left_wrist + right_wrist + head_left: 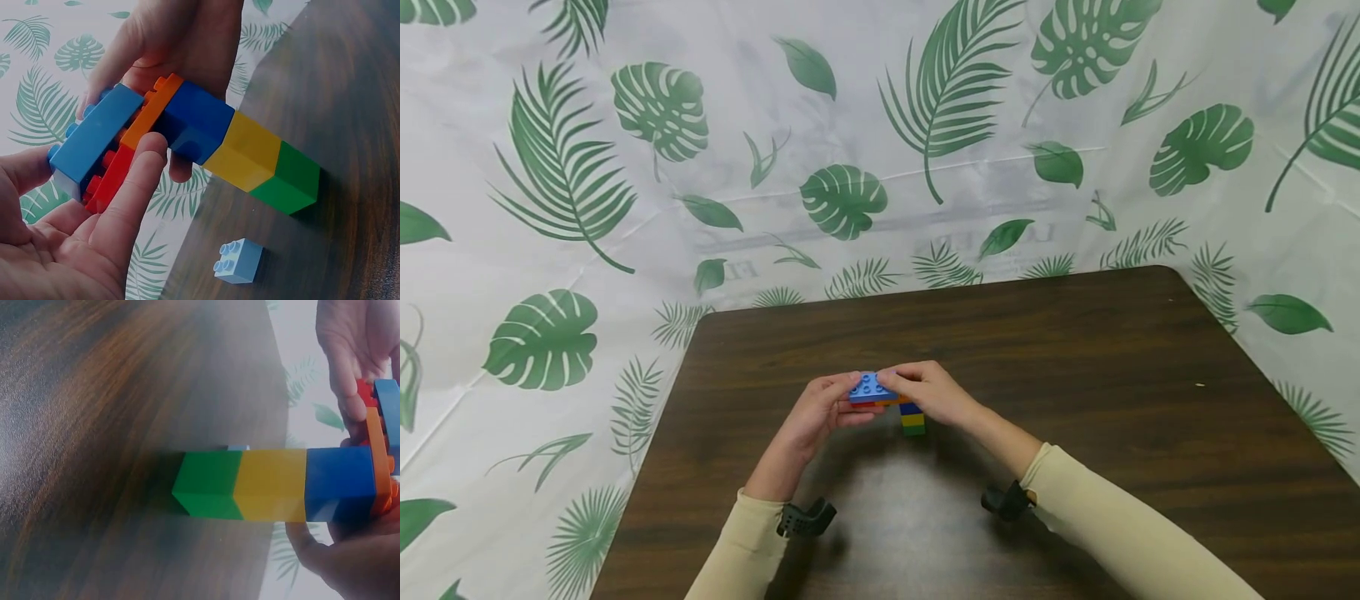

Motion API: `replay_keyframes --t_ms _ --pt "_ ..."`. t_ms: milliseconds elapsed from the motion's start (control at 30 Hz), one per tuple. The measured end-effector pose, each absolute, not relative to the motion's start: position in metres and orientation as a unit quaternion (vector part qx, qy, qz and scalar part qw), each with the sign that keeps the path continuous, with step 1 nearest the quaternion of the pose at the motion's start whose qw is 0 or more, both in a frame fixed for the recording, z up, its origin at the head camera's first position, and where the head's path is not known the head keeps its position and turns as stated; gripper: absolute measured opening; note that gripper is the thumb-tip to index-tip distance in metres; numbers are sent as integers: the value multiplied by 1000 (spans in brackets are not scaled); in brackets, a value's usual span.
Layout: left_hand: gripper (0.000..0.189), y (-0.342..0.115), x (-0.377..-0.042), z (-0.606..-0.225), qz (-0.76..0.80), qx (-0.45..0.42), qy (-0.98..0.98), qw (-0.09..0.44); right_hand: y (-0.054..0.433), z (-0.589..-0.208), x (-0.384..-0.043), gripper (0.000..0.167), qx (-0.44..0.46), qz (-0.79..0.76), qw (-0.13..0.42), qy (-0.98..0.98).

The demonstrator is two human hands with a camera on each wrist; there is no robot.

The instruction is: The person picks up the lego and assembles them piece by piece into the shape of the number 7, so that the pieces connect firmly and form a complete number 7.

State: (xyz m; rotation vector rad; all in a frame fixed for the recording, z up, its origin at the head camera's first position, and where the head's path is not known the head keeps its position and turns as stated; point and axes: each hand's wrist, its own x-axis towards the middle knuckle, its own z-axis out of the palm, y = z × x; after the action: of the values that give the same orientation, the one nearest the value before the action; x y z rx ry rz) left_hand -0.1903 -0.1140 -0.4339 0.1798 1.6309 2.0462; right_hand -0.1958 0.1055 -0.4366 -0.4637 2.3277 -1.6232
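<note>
A tower of toy building bricks stands on the table: a green brick [209, 484], a yellow brick [272, 484] and a dark blue brick [197, 122], topped by a flat orange brick [153, 109]. A flat red brick [115, 178] sticks out beside the orange one. Over both lies a lighter blue brick [868, 387], with red and orange studs showing in a gap beneath it. My left hand [816, 412] pinches the lighter blue and red bricks, thumb above and fingers below. My right hand [936, 396] grips the tower's top, thumb on the lighter blue brick, fingers behind the dark blue one.
A small pale blue brick [239, 261] sits on the brown wood-grain table [1075, 350], behind the tower. A white sheet with green leaves [850, 125] hangs past the table's far edge. Each wrist wears a black camera band [805, 518].
</note>
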Motion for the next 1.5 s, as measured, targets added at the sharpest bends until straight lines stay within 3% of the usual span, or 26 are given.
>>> replay_keyframes --t_ms 467,1200,1500 --pt "50 -114 -191 -436 761 75 590 259 102 -440 -199 31 -140 -575 141 794" --pt "42 -114 -192 -441 770 56 591 233 104 -439 -200 36 -170 -588 137 779" --pt "49 -117 -191 -441 749 64 596 281 104 -442 -200 35 -168 -583 143 782"
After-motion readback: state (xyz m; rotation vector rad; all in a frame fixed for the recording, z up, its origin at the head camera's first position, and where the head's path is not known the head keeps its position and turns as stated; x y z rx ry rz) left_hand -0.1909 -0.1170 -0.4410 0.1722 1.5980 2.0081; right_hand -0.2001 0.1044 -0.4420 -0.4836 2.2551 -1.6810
